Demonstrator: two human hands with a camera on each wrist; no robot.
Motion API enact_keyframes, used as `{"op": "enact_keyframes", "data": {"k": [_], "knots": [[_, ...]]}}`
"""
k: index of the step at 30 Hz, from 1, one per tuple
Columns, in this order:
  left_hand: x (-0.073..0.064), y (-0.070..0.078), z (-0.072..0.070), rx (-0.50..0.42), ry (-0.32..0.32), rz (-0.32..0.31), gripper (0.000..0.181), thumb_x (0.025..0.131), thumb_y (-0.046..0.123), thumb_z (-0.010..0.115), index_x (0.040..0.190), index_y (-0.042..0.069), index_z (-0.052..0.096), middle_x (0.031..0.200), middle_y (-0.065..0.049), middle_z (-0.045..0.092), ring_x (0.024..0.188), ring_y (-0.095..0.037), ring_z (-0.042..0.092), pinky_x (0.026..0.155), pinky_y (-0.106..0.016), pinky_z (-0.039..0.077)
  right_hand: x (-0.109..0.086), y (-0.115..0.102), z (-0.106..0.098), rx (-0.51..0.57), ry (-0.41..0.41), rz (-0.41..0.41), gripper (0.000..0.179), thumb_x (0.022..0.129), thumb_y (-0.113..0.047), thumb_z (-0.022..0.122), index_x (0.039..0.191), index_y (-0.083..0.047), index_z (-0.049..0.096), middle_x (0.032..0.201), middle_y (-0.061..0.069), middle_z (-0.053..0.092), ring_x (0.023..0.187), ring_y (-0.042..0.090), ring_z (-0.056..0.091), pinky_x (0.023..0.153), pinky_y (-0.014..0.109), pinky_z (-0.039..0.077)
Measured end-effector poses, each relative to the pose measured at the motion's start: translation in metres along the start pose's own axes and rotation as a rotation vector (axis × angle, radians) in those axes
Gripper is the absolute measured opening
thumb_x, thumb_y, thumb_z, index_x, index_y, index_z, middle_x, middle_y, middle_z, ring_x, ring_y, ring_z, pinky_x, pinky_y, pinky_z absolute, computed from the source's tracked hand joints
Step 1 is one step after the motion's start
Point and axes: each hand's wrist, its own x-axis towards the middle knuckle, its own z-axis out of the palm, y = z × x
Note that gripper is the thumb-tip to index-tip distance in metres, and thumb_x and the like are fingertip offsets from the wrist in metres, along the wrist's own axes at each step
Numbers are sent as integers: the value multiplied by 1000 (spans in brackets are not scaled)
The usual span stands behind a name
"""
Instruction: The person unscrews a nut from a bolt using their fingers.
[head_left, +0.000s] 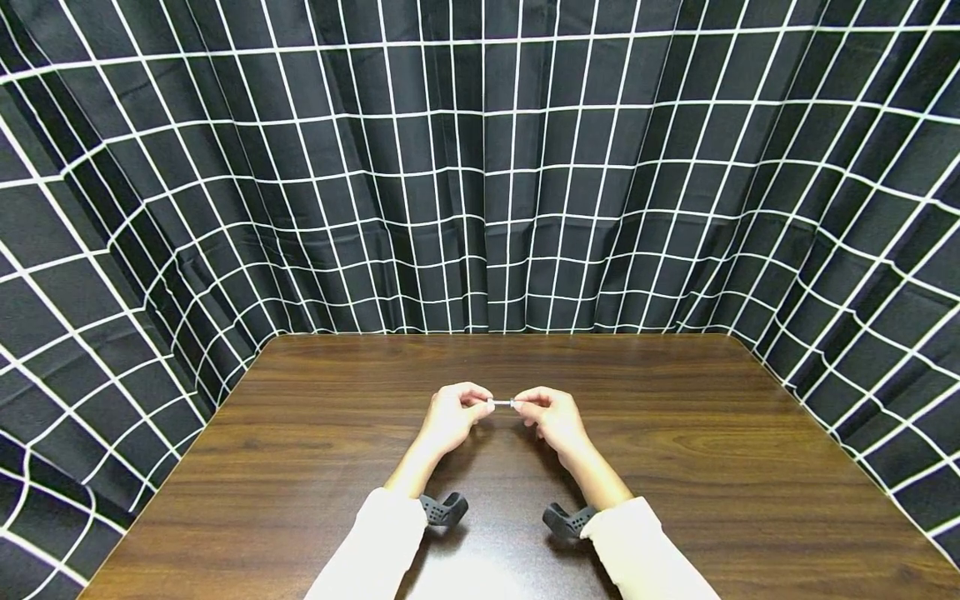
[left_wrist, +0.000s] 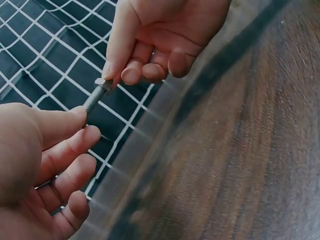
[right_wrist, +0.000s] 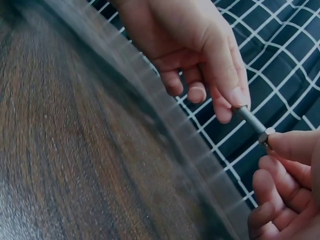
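A silver threaded bolt [head_left: 502, 402] spans the gap between the two hands, above the middle of the table. My left hand [head_left: 448, 418] pinches one end of it between thumb and index finger, hiding that end. On the other end sits a hex nut [left_wrist: 103, 84], and the thumb and index finger of my right hand [head_left: 557, 422] pinch it. Bare thread [right_wrist: 254, 121] shows between the nut and the left fingertips in the right wrist view. The remaining fingers of both hands are loosely curled below.
A brown wood-grain table [head_left: 337, 400] lies beneath the hands. Black curtains with a white grid [head_left: 465, 167] hang behind it and along both sides. Dark bands [head_left: 446, 509] are worn at the wrists, beside white sleeves [head_left: 375, 542].
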Motion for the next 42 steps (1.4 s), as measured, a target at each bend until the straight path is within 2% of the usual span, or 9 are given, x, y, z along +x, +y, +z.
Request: {"op": "enact_keyframes", "data": {"k": [5,8,17,20,23,28,31,36,42], "knots": [[1,5,0,-15,2,1,14,83,7,74,96,2,71,77,0,70,64,-8,60,60,-25,47,-4,-5,-2,61,7,-35,13,83,-5,73,94,2,70,66,0,58,57,16,51,45,23,36],[0,9,-1,-14,16,24,16,82,7,75,97,2,72,77,-1,70,66,-9,61,61,-25,48,-5,-8,-1,100,5,-57,14,84,-4,71,95,5,69,67,-2,57,55,10,48,45,20,34],[-3,15,-8,48,26,51,16,82,12,76,96,4,74,84,0,73,73,-11,66,67,-27,50,-5,-10,2,138,-7,-92,15,84,-1,71,96,8,67,66,-3,57,55,10,48,45,19,33],[-4,16,-9,71,29,57,15,81,14,76,94,6,75,84,1,73,74,-10,66,67,-27,50,-6,-11,1,110,-7,-96,16,85,-3,71,97,7,68,66,-2,56,55,10,48,45,19,33],[-4,18,-9,93,28,66,15,81,15,77,94,7,75,84,2,74,74,-10,66,67,-28,50,-7,-11,1,35,-3,-106,16,88,-8,68,95,6,69,64,1,56,54,11,49,48,21,37],[-5,20,-10,111,10,61,17,82,15,77,95,5,75,85,2,74,75,-9,66,68,-27,49,-9,-11,2,-52,-24,-80,34,96,-22,61,84,10,67,57,2,54,49,10,45,50,23,38],[-6,22,-11,100,-6,56,16,82,14,77,96,5,75,85,3,74,77,-9,67,70,-27,50,-10,-13,3,-51,-49,-42,41,97,-25,60,78,11,64,54,1,51,45,7,40,45,21,33],[-6,24,-12,98,-3,75,14,82,14,77,94,7,76,86,2,74,77,-11,68,70,-27,51,-9,-16,2,-20,-109,-22,42,98,-21,58,79,16,59,53,1,49,41,5,35,43,21,28],[-5,24,-10,96,-9,96,15,82,15,77,95,6,75,86,2,74,78,-12,68,70,-27,51,-9,-14,0,3,-85,-40,39,96,-23,61,73,7,62,53,-1,49,44,6,37,43,20,28]]}}
